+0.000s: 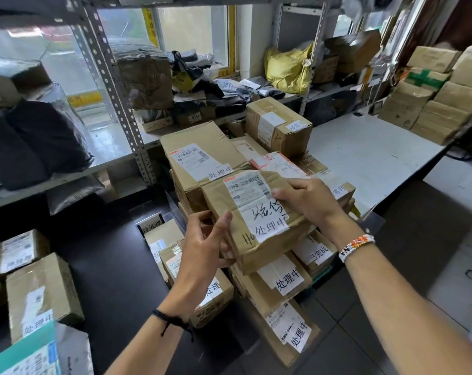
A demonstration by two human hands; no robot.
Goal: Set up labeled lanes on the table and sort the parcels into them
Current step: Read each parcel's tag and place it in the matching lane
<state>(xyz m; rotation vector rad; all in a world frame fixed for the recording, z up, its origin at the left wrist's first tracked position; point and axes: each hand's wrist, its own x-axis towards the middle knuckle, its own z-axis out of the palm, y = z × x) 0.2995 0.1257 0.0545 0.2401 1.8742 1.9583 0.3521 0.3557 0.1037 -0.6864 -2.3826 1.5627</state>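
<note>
Held parcel (259, 226): brown cardboard box, tilted, in the middle of the view above the stack of parcels; white shipping label with barcode on top, below it a white slip with handwriting and the printed characters 处理中.
Left hand (205, 250): closed on the near left corner of the held parcel, thumb on top, fingers under the side; thin black cord on the wrist.
Right hand (308, 200): gripping the far right edge of the held parcel, fingertips pressed on the shipping label; beaded bracelet (356, 247) in white, orange and black on the wrist.
Stack of parcels (283, 280): several brown boxes piled under and behind the held parcel, most with white slips reading 处理中, one on the right reading 已完成.
Large box (202, 155): behind the held parcel, top of the pile, shipping label and a 处理中 slip on its upper face.
Sign holder (151, 224): small clear stand on the dark bench, left of the stack, paper with the characters 待处理.
Dark bench (116, 266): black surface, more labeled boxes on its left part.
White bench (370, 155): on the right, light top, brown boxes stacked at its far right end.
Metal shelf (107, 69): grey perforated frame at the back, full of boxes and dark plastic bags.
Yellow bag (287, 69): on the back shelf, right of the window.
</note>
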